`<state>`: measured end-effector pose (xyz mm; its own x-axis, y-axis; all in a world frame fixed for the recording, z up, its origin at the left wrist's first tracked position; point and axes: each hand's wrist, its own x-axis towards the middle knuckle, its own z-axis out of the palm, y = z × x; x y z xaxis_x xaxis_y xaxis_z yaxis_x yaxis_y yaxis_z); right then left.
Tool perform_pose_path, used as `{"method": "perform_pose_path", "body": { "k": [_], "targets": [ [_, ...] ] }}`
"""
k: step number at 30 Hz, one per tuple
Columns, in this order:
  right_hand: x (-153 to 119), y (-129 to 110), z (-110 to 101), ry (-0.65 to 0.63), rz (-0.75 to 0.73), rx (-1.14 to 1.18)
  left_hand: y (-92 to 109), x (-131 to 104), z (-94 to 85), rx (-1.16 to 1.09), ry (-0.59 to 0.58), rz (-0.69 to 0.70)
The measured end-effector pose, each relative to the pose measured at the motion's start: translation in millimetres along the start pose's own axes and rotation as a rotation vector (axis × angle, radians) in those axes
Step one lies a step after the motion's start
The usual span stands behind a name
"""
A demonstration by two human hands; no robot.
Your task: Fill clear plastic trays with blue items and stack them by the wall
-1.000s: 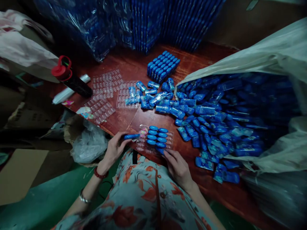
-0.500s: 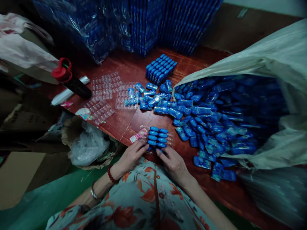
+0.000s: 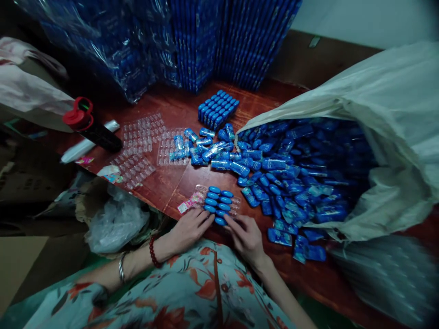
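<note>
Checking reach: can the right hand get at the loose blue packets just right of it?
Likely yes. Only bare red tabletop shows between the right hand and those loose blue packets. Its fingers are at the blue pieces on the clear tray, so they'd have to come off first.

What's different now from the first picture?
The left hand has moved right, up to the rows of blue pieces on the clear tray; before, it held one off to the left. Whether it let go is hidden. The right hand and red-topped bottle stayed about where they were.
</note>
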<state>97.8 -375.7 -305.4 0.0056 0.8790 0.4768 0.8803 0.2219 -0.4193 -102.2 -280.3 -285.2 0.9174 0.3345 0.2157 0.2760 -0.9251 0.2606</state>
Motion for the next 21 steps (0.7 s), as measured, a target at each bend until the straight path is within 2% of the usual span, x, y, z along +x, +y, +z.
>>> {"method": "perform_pose_path", "body": {
  "k": [2, 4, 8, 11, 14, 18, 21],
  "targets": [
    [-3, 18, -4, 0.126, 0.202, -0.049, -13, -1, -1.2, -0.078, 0.138, -0.031],
    [-4, 37, -6, 0.151, 0.335, -0.193, -32, 6, -1.0, -0.138, 0.256, -0.121],
    [5, 57, 0, -0.045, 0.283, -0.510, -78, 42, 1.7, -0.143, 0.364, -0.353],
    [13, 57, 3, -0.158, 0.250, -0.596, -100, 75, 1.4, -0.020, 0.289, -0.427],
    [12, 52, -1, -0.197, 0.263, -0.533, -103, 100, -0.2, 0.105, 0.136, -0.354],
    [-5, 40, -13, -0.144, 0.348, -0.325, -100, 123, 3.6, 0.175, -0.032, -0.198],
    [-24, 26, -22, -0.106, 0.430, -0.238, -102, 139, 12.5, 0.175, -0.100, -0.134]
  ]
}}
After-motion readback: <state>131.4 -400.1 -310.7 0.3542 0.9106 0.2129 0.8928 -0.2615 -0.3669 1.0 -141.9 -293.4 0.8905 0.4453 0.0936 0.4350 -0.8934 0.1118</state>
